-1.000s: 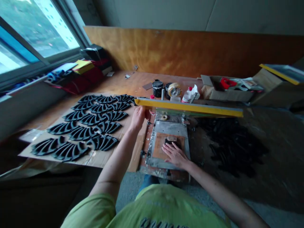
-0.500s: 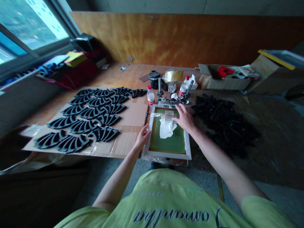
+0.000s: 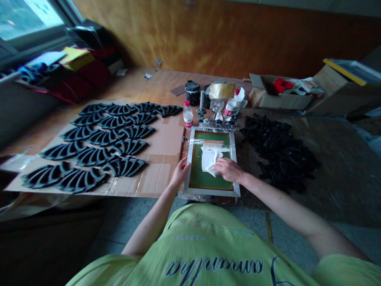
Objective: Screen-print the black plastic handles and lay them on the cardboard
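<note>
A silver-framed screen (image 3: 196, 177) with a green mesh lies in front of me, below a metal clamp fixture (image 3: 218, 123). On the mesh rest a crumpled white cloth (image 3: 208, 159) and a wooden-edged block (image 3: 213, 143). My right hand (image 3: 228, 169) pinches the lower right edge of the cloth, fingers pressed together. Against the left rail of the frame is my left hand (image 3: 181, 171), its fingers curled at the rail and partly hidden.
Black fan-shaped pieces (image 3: 92, 135) lie in rows on cardboard (image 3: 160, 174) at left. A black pile (image 3: 279, 151) sits at right. Behind stand a bottle (image 3: 188, 116), a black jar (image 3: 192, 93) and an open carton (image 3: 288, 101).
My right hand has moved down from the frame's upper right, and its spread fingers have closed on the cloth. My left hand stays by the left rail. The view has tilted down.
</note>
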`<state>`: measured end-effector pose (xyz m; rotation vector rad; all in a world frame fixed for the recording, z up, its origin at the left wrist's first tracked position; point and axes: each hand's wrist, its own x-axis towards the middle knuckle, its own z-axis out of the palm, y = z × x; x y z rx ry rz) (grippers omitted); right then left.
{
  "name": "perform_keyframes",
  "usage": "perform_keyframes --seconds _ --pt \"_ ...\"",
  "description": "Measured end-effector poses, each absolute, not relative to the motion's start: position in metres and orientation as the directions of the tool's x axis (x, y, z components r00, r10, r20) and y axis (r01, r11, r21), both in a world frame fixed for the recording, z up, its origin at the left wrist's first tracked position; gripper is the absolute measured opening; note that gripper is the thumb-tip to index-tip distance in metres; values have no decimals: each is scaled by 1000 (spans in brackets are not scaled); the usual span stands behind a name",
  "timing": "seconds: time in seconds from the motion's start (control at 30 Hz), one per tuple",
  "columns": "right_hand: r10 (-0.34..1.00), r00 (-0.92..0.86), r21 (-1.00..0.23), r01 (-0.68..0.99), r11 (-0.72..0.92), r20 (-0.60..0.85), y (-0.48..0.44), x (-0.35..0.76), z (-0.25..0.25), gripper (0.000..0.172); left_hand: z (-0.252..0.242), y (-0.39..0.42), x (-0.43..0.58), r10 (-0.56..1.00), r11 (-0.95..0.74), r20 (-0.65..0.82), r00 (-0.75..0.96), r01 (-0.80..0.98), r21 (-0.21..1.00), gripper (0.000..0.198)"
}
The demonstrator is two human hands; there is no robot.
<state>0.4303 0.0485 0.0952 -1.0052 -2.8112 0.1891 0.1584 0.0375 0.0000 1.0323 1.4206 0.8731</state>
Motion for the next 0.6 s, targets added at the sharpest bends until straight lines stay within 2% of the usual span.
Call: perform_keyframes --seconds 0.07,0.17,0.27,0.33,0.4,0.43,0.6 --pt "663 -742 -207 636 744 102 56 431 100 13 3 37 159 938 346 -347 -5 98 933 70" --pt "751 -632 -193 726 660 193 58 426 95 14 7 35 160 937 349 -349 -13 63 935 72" --pt "714 -648 -187 692 697 263 44 424 80 20 11 33 161 937 351 -350 -12 8 937 74" --pt "683 -681 -213 649 730 264 39 424 77 17 14 33 162 937 349 -349 -22 -12 937 76" --pt "714 -649 -254 667 700 263 47 421 82 11 20 32 163 937 348 -349 -28 -23 937 77" --pt "747 -609 -272 696 664 266 56 417 88 15 25 32 163 935 352 -353 -25 -31 935 79" --pt "903 -308 -284 875 393 300 119 420 131 58 68 28 160 929 369 -369 25 -96 924 87"
